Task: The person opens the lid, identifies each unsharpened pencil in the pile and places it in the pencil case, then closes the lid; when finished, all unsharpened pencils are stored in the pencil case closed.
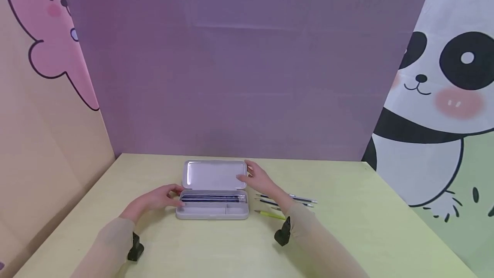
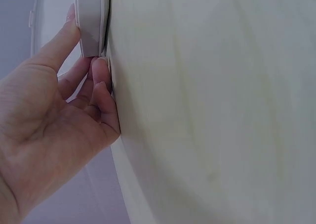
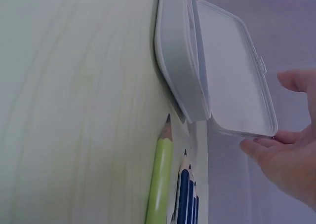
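A pale pencil case (image 1: 212, 216) lies with its lid (image 1: 214, 175) raised and leaning back. Several dark blue pencils (image 1: 212, 198) lie in the rear compartment; the front compartments hold nothing. My left hand (image 1: 160, 196) grips the case's left end, thumb at the rim and fingers curled against the end wall, as the left wrist view shows. At the lid's right edge is my right hand (image 1: 262, 179). In the right wrist view its fingers (image 3: 254, 147) touch the lid's corner from behind, while the thumb stands apart from the lid.
Right of the case, a yellow-green pencil (image 3: 160, 177) and several dark blue pencils (image 3: 184, 194) lie on the table (image 1: 216, 248), partly behind the right forearm. A purple panel (image 1: 247, 76) stands along the table's far edge, with printed walls on both sides.
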Demonstrator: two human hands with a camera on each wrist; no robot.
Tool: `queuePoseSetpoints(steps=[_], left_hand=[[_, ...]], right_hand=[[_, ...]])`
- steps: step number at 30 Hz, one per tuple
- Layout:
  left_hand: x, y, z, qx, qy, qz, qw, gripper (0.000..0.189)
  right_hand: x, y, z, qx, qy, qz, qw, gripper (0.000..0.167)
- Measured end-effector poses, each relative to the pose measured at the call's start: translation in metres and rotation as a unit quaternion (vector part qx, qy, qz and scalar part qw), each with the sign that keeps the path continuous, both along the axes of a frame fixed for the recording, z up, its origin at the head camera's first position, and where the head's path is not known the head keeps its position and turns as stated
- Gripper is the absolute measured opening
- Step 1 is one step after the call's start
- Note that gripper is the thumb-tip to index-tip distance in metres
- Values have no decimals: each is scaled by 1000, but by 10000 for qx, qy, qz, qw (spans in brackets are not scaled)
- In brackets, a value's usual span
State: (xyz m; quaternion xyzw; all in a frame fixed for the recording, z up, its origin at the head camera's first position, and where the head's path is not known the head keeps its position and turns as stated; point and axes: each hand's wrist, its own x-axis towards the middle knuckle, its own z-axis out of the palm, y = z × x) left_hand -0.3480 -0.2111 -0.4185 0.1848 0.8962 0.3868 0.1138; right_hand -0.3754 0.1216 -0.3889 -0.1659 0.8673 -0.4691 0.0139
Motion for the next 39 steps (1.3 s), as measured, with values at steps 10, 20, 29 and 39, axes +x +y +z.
queuePoseSetpoints(steps=[10, 20, 29, 39], left_hand=[[-4, 0, 1, -68, 49, 25, 10000, 55], [-5, 1, 2, -229, -4, 227, 9995, 58], [-1, -1, 0, -107, 110, 64, 9999, 57], [-2, -1, 1, 95, -233, -168, 9995, 68]], right_hand=[[20, 23, 13, -318, -78, 468, 9984, 54], [32, 33, 15, -481, 19, 776, 9958, 40], [39, 31, 7, -187, 75, 783, 9967, 30], [43, 26, 0, 581, 558, 914, 9925, 27]])
